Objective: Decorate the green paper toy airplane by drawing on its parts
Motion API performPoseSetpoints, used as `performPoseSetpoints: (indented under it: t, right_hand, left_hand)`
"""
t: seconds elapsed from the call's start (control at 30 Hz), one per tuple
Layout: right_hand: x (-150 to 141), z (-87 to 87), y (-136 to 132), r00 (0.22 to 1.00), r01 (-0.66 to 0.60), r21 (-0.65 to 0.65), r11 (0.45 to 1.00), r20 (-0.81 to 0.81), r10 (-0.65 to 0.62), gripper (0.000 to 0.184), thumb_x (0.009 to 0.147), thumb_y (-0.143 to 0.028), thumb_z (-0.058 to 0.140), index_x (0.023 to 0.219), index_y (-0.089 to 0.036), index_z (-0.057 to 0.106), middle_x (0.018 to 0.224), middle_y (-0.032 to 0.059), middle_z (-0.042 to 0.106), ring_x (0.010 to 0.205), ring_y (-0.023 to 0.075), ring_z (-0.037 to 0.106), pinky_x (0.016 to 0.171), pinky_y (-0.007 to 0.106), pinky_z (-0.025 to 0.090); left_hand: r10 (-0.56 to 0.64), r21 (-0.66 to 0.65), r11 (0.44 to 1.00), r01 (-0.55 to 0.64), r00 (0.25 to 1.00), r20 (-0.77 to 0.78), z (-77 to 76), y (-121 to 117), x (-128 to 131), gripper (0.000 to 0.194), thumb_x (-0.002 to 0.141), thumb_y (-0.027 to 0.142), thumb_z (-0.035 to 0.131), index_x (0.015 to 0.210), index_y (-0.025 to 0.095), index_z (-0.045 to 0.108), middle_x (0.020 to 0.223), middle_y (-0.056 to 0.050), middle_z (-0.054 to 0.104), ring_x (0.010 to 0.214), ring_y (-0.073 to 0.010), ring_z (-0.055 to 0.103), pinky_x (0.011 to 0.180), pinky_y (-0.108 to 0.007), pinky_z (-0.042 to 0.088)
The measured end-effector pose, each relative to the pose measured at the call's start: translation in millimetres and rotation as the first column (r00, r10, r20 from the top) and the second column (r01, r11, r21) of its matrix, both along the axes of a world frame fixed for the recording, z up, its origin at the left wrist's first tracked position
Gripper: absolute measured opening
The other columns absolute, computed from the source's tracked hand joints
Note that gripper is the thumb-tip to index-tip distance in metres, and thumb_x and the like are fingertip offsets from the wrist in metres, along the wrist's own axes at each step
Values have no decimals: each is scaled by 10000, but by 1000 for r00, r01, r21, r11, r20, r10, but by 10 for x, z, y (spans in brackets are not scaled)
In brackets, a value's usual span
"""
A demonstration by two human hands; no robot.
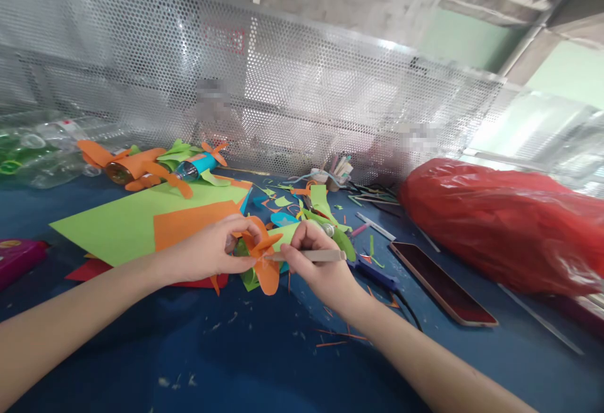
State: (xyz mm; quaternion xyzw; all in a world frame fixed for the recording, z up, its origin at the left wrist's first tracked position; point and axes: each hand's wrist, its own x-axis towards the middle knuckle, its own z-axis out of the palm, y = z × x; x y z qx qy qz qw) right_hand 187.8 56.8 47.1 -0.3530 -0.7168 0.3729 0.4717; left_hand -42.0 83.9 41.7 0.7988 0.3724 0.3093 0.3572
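Note:
An orange paper propeller (268, 276) with several rounded blades is pinched between the thumb and fingers of my left hand (207, 246). My right hand (325, 277) grips a beige pen (323, 255), its thin tip pointing left at the propeller's middle. Whether the tip touches the paper I cannot tell. Beneath and behind the hands lie a green sheet of paper (113, 221) and an orange sheet (174, 227). Green and blue paper scraps show between the two hands, and part of a clear bottle (328, 230) shows just beyond my right hand.
Plastic bottles wrapped in orange paper (136, 164) and blue paper (205, 162) lie at the back left, near clear bottles (56, 158). To the right are a phone (441, 284), a blue glue gun (377, 273) with a cord, and a red plastic bag (500, 224). Cut scraps litter the middle.

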Motion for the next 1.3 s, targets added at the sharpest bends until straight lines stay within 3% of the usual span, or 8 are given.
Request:
performPoseSetpoints:
  t: [0.5,1.03,1.3]
  right_hand:
    - [-15,-53,6,1000,20,-47,999,23,-19,386,880,-456,730,725,-254,440,598,-64,458,552,126,380,535,279,307]
    - [-23,-40,7,999,13,-43,999,31,-12,380,874,-419,733,710,-251,434,586,-74,434,542,115,351,522,269,287]
    - [-39,-44,10,1000,-2,-63,998,13,3,396,872,-443,738,715,-250,429,589,-75,453,536,109,355,514,265,281]
  left_hand:
    - [-6,-27,1000,7,1000,6,37,-34,18,231,828,371,722,1005,237,658,876,25,614,573,-105,400,544,-274,360]
    - [13,-6,1000,-13,1000,5,40,-39,23,196,817,373,722,967,265,657,812,48,569,559,-111,413,525,-276,354]
    - [29,-27,999,-30,998,-51,20,-20,11,286,823,426,702,1020,229,640,841,36,572,580,-110,392,560,-273,362]
